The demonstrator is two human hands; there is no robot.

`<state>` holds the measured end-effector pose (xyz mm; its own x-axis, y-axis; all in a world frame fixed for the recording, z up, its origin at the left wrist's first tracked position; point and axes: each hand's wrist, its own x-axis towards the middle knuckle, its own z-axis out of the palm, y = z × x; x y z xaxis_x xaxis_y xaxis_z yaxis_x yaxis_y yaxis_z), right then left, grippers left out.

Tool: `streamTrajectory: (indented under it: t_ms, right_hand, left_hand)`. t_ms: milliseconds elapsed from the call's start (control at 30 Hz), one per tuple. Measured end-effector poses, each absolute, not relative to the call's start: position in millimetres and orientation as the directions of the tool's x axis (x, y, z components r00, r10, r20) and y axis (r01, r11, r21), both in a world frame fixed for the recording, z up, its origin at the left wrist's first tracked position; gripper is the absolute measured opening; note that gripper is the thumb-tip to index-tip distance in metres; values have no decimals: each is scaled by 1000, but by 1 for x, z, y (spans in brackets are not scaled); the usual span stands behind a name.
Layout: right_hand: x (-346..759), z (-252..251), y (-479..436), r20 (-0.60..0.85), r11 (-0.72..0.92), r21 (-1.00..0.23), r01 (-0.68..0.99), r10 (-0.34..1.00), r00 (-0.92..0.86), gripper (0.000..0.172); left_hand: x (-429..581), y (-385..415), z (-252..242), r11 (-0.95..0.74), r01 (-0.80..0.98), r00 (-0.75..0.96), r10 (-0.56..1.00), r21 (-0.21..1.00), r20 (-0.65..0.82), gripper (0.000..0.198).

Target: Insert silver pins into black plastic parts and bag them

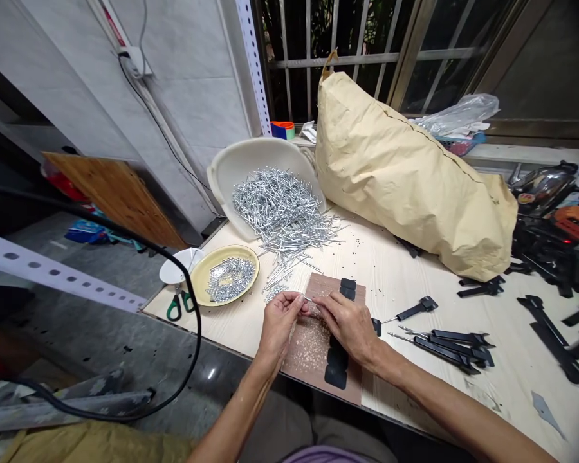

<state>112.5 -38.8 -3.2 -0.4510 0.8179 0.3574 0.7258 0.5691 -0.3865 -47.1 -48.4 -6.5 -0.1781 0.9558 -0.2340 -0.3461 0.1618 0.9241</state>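
My left hand (278,321) and my right hand (348,325) meet over a brown board (313,350) at the table's near edge. Both are pinched together on a thin metal pin (307,299) held between their fingertips. A black plastic strip (338,360) lies on the board under my right hand, and a small black piece (348,287) sits at the board's far end. A heap of metal pins (282,212) spills from a tipped white basin (251,167) just beyond. A yellow dish (200,273) with small silvery parts stands to the left.
A big tan paper sack (405,180) lies across the back of the table (415,270). Black plastic tools with pins (451,344) lie right of my hands, with more black parts (554,334) at far right. Green-handled scissors (179,303) and a white bowl (176,270) sit at the left corner. A black cable (193,302) hangs left.
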Motion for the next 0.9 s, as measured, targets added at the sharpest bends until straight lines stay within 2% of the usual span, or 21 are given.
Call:
streamTrajectory:
  t_ms: [100,267,433,600,767,900]
  right_hand:
    - [114,-4,-40,373,561,-387,732,821,-432,23]
    - [115,-1,-42,367,537,-302,788,828,-424,22]
    - [116,-2,-44,307,476,-394,786,874,-376,21]
    - [118,-6,-45,314,483,-355,800,868,-385,21]
    - [120,-6,-45,331,493,-407,769,864,-379,18]
    - [123,-7,-46,363,500,-349,793,852,-378,21]
  left_hand:
    - [-48,-48,-9,178,-324,-148,960,929,-236,29]
    - [-48,-48,-11,198,-219,-126,965,956,-228,28]
    - [-46,-48,-14,180,-171,-126,971,969,-203,27]
    - [-43,-47,-16,170,-147,-134,973,974,-190,27]
    - [-41,-46,-16,152,-144,-131,976,978,-171,28]
    - [-40,-46,-15,153,-135,-134,976,979,-171,28]
